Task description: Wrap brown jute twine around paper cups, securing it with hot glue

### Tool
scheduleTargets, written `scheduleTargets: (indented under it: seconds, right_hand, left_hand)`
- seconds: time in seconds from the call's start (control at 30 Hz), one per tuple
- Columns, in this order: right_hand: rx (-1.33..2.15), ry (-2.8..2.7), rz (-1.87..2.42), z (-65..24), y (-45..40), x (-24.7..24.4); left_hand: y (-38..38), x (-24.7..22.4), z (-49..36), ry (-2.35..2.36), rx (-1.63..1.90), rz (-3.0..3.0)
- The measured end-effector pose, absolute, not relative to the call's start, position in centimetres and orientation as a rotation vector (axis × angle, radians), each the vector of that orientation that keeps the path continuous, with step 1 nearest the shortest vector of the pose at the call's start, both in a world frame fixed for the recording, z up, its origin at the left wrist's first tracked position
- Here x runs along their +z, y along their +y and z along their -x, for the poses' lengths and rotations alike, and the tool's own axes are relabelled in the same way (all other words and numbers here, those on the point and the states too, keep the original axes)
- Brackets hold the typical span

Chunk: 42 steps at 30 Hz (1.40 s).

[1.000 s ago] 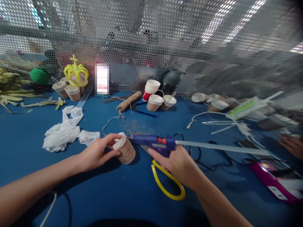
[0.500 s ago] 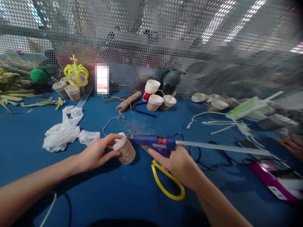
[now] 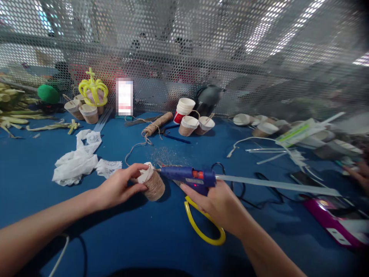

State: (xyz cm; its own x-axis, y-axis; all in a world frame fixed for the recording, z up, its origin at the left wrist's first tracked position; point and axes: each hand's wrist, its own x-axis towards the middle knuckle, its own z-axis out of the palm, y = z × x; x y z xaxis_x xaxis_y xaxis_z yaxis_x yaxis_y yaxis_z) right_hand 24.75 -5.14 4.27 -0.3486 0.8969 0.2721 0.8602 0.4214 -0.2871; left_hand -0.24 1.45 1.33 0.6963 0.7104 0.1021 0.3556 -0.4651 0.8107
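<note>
A paper cup wrapped in brown twine (image 3: 154, 186) lies tilted on the blue table, its white rim toward my left hand (image 3: 127, 182). The fingers and thumb of that hand pinch the cup at its rim. My right hand (image 3: 217, 200) is wrapped round the handle of a blue glue gun (image 3: 181, 175), a long clear glue stick (image 3: 273, 185) jutting from its back. The gun's nozzle is at the cup's upper edge; whether it touches cannot be made out. Under the gun lie scissors with yellow handles (image 3: 206, 227), their blades partly hidden.
Behind the cup lie a twine roll (image 3: 158, 124) and several twine-wrapped cups (image 3: 188, 125). White lace (image 3: 75, 163) lies left, near a yellow crown (image 3: 92, 90). A purple power strip (image 3: 331, 225), cables and another person's hand (image 3: 357, 175) are at right. A perforated metal screen (image 3: 173, 57) closes the back.
My right hand and the glue gun have shifted very slightly right and down. My left hand and the cup stay almost still. The other person's hand at right has moved.
</note>
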Motion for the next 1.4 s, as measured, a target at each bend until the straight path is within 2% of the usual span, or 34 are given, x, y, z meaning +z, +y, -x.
scheduleTargets:
  seconds: [0.3,0.67,1.03,1.27,1.4]
  right_hand:
    - [0.402,-2.116,1.672,-23.4,-6.3,4.2]
    - [-0.066,-2.575,1.292,-24.4,-6.4,2.7]
    - [0.216,-2.265,1.578,-23.7,-6.1,3.8]
    - [0.178,-2.246,1.506,-24.2,-5.1,4.6]
    - [0.356,-2.136,1.555,-24.0,-4.6,4.9]
  left_hand:
    - [1.4,1.3,0.3,0.792,0.550,-2.041]
    - [1.5,1.3,0.2,0.802,0.552,-2.050]
    - [1.4,1.4,0.3,0.802,0.539,-2.052]
    - [1.4,1.3,0.2,0.811,0.543,-2.060]
    - [1.4,1.2,0.3,0.818,0.545,-2.070]
